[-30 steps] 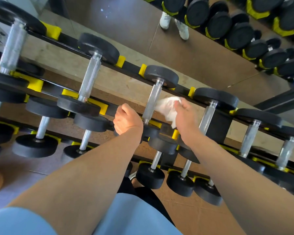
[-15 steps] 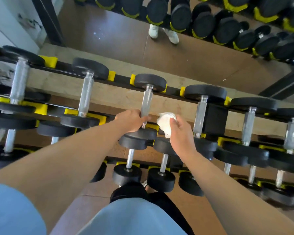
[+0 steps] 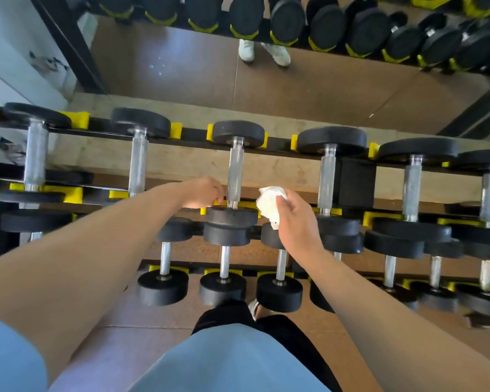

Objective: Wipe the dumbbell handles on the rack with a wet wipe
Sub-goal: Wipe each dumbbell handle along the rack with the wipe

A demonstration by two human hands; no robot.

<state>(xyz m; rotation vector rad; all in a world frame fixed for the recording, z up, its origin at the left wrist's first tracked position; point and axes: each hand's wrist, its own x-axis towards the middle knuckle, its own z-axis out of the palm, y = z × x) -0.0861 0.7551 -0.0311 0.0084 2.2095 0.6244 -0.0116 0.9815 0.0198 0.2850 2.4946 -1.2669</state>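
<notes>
A two-tier black rack (image 3: 357,179) with yellow cradles holds several black dumbbells with steel handles. The upper tier's middle dumbbell handle (image 3: 236,176) lies between my hands. My left hand (image 3: 203,192) sits with curled fingers just left of that handle's near end, knuckles against it; no finger shows around the bar. My right hand (image 3: 294,219) grips a crumpled white wet wipe (image 3: 270,202) a little right of the same handle, not touching it.
Neighbouring handles lie to the left (image 3: 137,165) and right (image 3: 327,179). Smaller dumbbells (image 3: 222,287) fill the lower tier near my legs. A mirror (image 3: 294,80) behind the rack reflects the floor, white shoes and another dumbbell row.
My right hand has drawn the wipe off the middle handle and down to its right side. My left hand stays by the handle's near end. The view has tipped downward.
</notes>
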